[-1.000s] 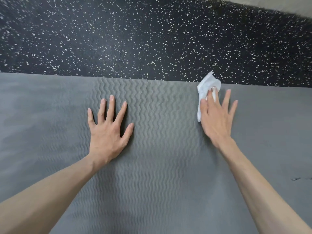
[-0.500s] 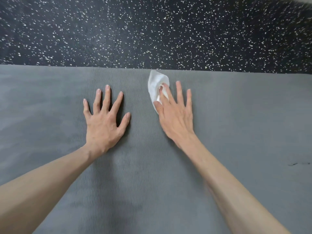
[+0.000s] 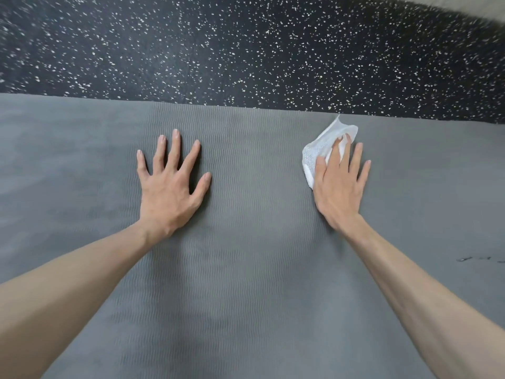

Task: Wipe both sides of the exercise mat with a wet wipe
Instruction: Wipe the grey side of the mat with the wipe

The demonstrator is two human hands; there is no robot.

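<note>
A grey ribbed exercise mat [image 3: 254, 269] lies flat and fills the lower two thirds of the head view. My left hand [image 3: 170, 187] lies flat on it with fingers spread, left of centre. My right hand [image 3: 340, 184] presses a crumpled white wet wipe [image 3: 317, 153] against the mat near its far edge, fingers straight. Most of the wipe sticks out past my index finger and thumb side; the rest is under the palm.
Beyond the mat's far edge runs black rubber flooring with white speckles [image 3: 246, 50]. A pale strip [image 3: 464, 4] shows at the top right corner. A small dark mark [image 3: 464, 259] sits on the mat at the right.
My right hand slid the wipe left toward the left hand, then back right along the mat's far edge. The left hand stayed planted.
</note>
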